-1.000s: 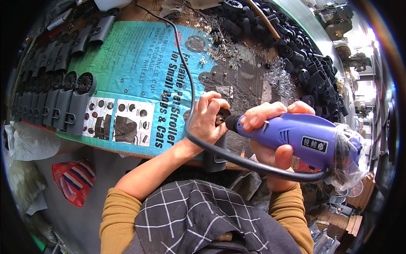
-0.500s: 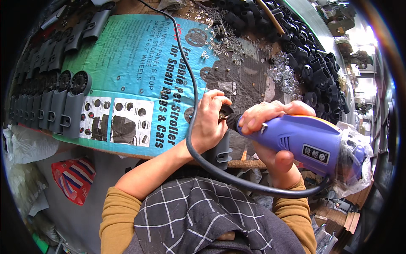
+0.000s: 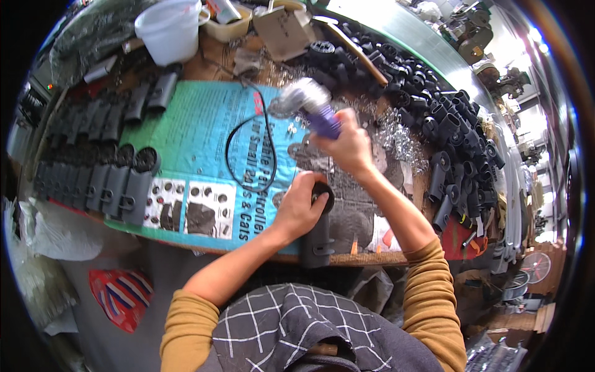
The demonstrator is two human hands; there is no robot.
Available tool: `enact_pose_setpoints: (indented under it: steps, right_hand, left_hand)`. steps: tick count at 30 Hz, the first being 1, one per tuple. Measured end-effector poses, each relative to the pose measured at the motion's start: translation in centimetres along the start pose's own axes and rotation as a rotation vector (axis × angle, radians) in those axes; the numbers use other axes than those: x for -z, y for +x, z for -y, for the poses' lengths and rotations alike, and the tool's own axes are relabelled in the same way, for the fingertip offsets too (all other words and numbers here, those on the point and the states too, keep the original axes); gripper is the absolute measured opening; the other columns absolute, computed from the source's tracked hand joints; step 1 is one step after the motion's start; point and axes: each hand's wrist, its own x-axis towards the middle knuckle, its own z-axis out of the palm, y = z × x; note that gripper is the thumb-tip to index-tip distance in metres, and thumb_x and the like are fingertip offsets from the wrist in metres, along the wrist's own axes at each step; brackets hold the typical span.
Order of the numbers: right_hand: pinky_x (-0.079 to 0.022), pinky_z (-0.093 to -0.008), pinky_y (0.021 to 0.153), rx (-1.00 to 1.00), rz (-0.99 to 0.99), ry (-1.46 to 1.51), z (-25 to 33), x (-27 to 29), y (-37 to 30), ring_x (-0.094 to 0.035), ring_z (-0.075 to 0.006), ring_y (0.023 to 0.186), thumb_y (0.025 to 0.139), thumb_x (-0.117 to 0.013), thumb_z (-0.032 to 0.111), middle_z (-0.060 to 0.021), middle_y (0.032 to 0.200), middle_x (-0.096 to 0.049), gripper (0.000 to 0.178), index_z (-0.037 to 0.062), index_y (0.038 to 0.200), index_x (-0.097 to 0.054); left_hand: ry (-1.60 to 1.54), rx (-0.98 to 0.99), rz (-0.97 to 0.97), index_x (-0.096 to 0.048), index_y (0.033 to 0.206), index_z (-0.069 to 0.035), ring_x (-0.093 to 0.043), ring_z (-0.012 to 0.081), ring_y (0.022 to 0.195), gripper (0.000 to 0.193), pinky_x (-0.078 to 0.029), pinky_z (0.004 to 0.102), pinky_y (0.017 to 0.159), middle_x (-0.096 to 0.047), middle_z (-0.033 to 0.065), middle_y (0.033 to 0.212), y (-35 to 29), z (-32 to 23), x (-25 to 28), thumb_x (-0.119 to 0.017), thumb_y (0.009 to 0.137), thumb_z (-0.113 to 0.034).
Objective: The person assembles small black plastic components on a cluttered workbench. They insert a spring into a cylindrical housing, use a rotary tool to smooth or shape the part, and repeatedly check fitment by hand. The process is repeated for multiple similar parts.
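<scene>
My right hand (image 3: pixel 348 144) is closed round the purple electric screwdriver (image 3: pixel 323 123), raised over the far middle of the bench; its back end is wrapped in clear plastic and smeared by motion. A black cord (image 3: pixel 228 152) loops from it across the cardboard. My left hand (image 3: pixel 300 209) grips the round head of a dark grey plastic bracket (image 3: pixel 317 240). Its lower end reaches the bench's front edge. The thumb lies over the round head, so what sits inside it is mostly hidden.
Rows of similar grey brackets (image 3: pixel 133 193) stand at the left on the printed blue-green cardboard (image 3: pixel 204 118). Loose shiny hardware (image 3: pixel 396 139) lies right of centre. Black plastic parts (image 3: pixel 455 130) are heaped at the right. A white bucket (image 3: pixel 167 31) stands at the back.
The screwdriver has left the bracket's head and swung up and away, its back end now pointing to the far left. My left hand still holds the bracket. The view has shifted.
</scene>
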Motion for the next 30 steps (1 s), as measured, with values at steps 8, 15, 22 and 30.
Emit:
enact_pose_setpoints:
  steps: [8, 15, 22, 30]
  right_hand:
    - [-0.048, -0.0424, 0.091, 0.326, -0.175, 0.175, -0.7, 1.4, -2.7, -0.060, -0.0365, 0.100, 0.080, -0.076, 0.032, -0.0206, 0.110, -0.062, 0.057, -0.0005, 0.122, -0.054]
    - [-0.047, -0.0246, 0.072, -0.383, 0.234, 1.120, -6.6, 5.8, -5.4, -0.056, -0.0090, 0.081, 0.089, -0.070, 0.030, -0.0002, 0.087, -0.060, 0.027, 0.0052, 0.095, -0.061]
    - [-0.059, -0.0319, 0.074, -0.326, -0.797, 1.402, -23.8, 21.5, 7.5, -0.066, -0.0208, 0.090, 0.094, -0.062, 0.041, -0.0089, 0.096, -0.065, 0.044, 0.0020, 0.114, -0.059]
    - [-0.052, -0.0313, 0.072, 0.259, 0.121, 0.407, -13.4, 3.5, 8.3, -0.064, -0.0162, 0.076, 0.088, -0.067, 0.018, -0.0066, 0.089, -0.067, 0.020, 0.0034, 0.102, -0.070]
  left_hand:
    - [0.048, -0.147, -0.137, -0.058, 0.109, -0.003, -0.051, 0.0318, 0.112, 0.027, -0.040, 0.0396, 0.099, -0.055, 0.0160, 0.113, 2.0, -2.6, 1.4, -0.066, 0.082, -0.005]
    - [0.017, -0.252, -0.191, -0.050, 0.124, -0.002, -0.040, 0.0334, 0.122, 0.056, -0.031, 0.0430, 0.105, -0.042, 0.0191, 0.129, 9.2, -3.9, 1.3, -0.066, 0.089, -0.043]
    - [0.746, 0.058, -0.463, -0.056, 0.109, -0.007, -0.050, 0.0256, 0.114, 0.032, -0.045, 0.0379, 0.092, -0.050, 0.0115, 0.121, 2.8, -0.7, 20.9, -0.071, 0.081, -0.008]
    - [1.207, 0.613, -0.257, -0.045, 0.120, -0.004, -0.052, 0.0410, 0.112, 0.063, -0.041, 0.0456, 0.098, -0.055, 0.0216, 0.114, -3.1, -1.0, 27.2, -0.077, 0.068, -0.015]
